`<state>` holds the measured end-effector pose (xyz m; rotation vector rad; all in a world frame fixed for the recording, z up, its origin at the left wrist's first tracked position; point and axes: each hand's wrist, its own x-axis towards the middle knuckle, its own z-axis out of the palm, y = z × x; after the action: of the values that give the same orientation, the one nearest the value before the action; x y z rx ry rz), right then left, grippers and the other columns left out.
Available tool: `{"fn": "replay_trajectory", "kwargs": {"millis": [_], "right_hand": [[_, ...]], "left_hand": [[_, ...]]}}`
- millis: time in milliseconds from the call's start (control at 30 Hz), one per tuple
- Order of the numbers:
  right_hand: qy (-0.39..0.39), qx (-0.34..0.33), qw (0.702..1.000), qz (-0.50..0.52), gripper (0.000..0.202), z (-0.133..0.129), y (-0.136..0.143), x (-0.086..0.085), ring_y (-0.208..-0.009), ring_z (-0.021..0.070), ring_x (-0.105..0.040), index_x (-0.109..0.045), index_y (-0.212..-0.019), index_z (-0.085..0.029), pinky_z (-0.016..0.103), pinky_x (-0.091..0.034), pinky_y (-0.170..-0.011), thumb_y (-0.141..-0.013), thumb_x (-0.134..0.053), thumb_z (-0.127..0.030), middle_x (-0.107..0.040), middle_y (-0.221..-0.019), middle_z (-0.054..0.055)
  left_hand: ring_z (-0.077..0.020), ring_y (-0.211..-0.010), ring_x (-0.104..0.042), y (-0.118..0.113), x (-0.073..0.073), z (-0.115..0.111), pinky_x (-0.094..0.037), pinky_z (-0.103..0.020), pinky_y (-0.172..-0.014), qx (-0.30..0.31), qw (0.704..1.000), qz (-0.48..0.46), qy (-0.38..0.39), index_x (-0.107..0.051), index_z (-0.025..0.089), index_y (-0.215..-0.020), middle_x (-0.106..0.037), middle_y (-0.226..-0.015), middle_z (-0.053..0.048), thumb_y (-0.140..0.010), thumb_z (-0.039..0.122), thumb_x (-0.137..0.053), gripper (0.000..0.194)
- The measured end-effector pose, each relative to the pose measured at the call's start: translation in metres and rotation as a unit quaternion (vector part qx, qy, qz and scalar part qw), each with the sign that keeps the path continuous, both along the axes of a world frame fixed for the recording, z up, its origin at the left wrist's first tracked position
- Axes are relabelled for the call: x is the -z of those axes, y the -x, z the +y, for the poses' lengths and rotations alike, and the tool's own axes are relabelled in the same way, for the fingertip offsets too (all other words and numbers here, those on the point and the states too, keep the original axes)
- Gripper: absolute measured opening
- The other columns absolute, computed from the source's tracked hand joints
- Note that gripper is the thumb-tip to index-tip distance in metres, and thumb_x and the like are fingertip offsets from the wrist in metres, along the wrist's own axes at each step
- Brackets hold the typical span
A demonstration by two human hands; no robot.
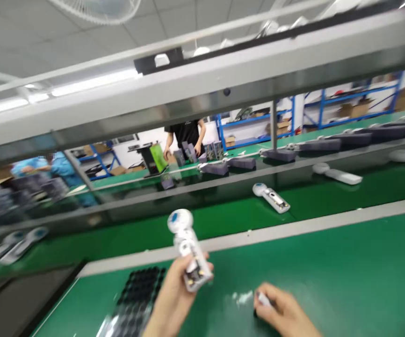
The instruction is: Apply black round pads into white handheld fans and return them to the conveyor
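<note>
Green surface (346, 262) fills the foreground; beyond its pale edge strip runs a green belt (220, 216). Blue shelves (251, 139) in the background carry cardboard boxes (360, 110), whose contents cannot be made out.

At the lower left of the surface lies a clear, shiny tray (109, 324) with rows of black discs (142, 285). Left of the tray is a dark panel (48, 290) with a black edge.

Left hand (177, 285): fingers wrapped around the lower part of a white handheld device (188, 245), raised above the surface, round head upward. A compartment in the handle is open; yellowish parts show inside. Right hand (283, 306): fingers pinched together on a small white piece (264, 299), low over the surface. White scraps (242, 297) lie just beside it.

On the belt, a similar device (275, 199) lies with its compartment facing up; another white device (343, 175) lies farther right, and a pair of devices (23, 245) at far left.

A metal beam (195, 79) crosses the view and, with a post (273, 124), blocks part of the background. Behind, a person in black (184, 133) stands at grey boxes (190, 152).
</note>
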<state>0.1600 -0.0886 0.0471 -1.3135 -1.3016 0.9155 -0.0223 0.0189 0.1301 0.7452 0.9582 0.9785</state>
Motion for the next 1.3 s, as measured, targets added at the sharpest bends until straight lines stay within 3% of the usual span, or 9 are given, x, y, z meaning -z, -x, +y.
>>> {"fn": "replay_trajectory", "kwargs": {"millis": [133,267,433,667,967,1300], "right_hand": [[-0.015,-0.026,0.999,0.034,0.018,-0.004,-0.007,-0.03,-0.063,0.0155,-0.048,-0.053,-0.072,-0.019,0.026,-0.038,-0.059,-0.08,-0.049,-0.035,-0.051,-0.065,-0.003],[-0.033,-0.078,0.995,-0.047,0.016,-0.01,-0.008,-0.055,-0.064,0.0151,-0.047,-0.05,-0.075,-0.021,0.027,-0.036,-0.059,-0.087,-0.04,-0.025,-0.051,-0.07,-0.002],[-0.083,-0.071,0.976,-0.19,0.022,-0.015,0.0,-0.06,-0.059,0.0151,-0.045,-0.041,-0.067,-0.022,0.027,-0.032,-0.054,-0.088,-0.039,-0.016,-0.047,-0.067,-0.002],[-0.107,-0.099,0.95,-0.275,0.02,-0.018,0.006,-0.06,-0.062,0.0171,-0.049,-0.045,-0.075,-0.021,0.028,-0.035,-0.056,-0.089,-0.034,-0.013,-0.051,-0.074,0.001],[-0.103,-0.104,0.936,-0.321,0.021,-0.016,0.006,-0.059,-0.059,0.0164,-0.049,-0.045,-0.075,-0.021,0.028,-0.035,-0.053,-0.09,-0.031,-0.014,-0.052,-0.073,0.001],[-0.14,-0.065,0.927,-0.343,0.021,-0.017,0.009,-0.051,-0.055,0.0145,-0.05,-0.046,-0.073,-0.021,0.026,-0.035,-0.049,-0.09,-0.034,-0.015,-0.051,-0.069,0.0]], "left_hand": [[-0.0173,-0.068,-0.062,-0.03,0.031,-0.068,-0.052,-0.027,-0.058,0.116,0.993,0.009,-0.026,-0.052,0.01,-0.098,-0.064,-0.087,-0.01,-0.066,0.02,-0.062,0.035],[-0.0138,-0.064,-0.059,-0.039,0.048,-0.097,-0.049,-0.025,-0.058,0.157,0.986,0.028,-0.051,-0.046,0.015,-0.108,-0.061,-0.08,-0.003,-0.064,0.018,-0.059,0.045],[-0.0096,-0.056,-0.054,-0.038,0.049,-0.098,-0.045,-0.024,-0.057,0.187,0.978,0.061,-0.074,-0.044,0.016,-0.104,-0.057,-0.076,0.001,-0.065,0.02,-0.056,0.041],[-0.0103,-0.065,-0.052,-0.037,0.048,-0.096,-0.045,-0.023,-0.061,0.185,0.971,0.11,-0.106,-0.046,0.016,-0.093,-0.051,-0.074,0.003,-0.06,0.012,-0.05,0.034],[-0.0102,-0.065,-0.053,-0.037,0.049,-0.096,-0.041,-0.02,-0.06,0.195,0.969,0.105,-0.109,-0.045,0.018,-0.09,-0.052,-0.074,0.004,-0.06,0.01,-0.049,0.031],[-0.0108,-0.066,-0.052,-0.039,0.048,-0.098,-0.041,-0.021,-0.063,0.179,0.976,0.08,-0.092,-0.046,0.017,-0.093,-0.053,-0.076,0.002,-0.061,0.012,-0.051,0.032]]}}
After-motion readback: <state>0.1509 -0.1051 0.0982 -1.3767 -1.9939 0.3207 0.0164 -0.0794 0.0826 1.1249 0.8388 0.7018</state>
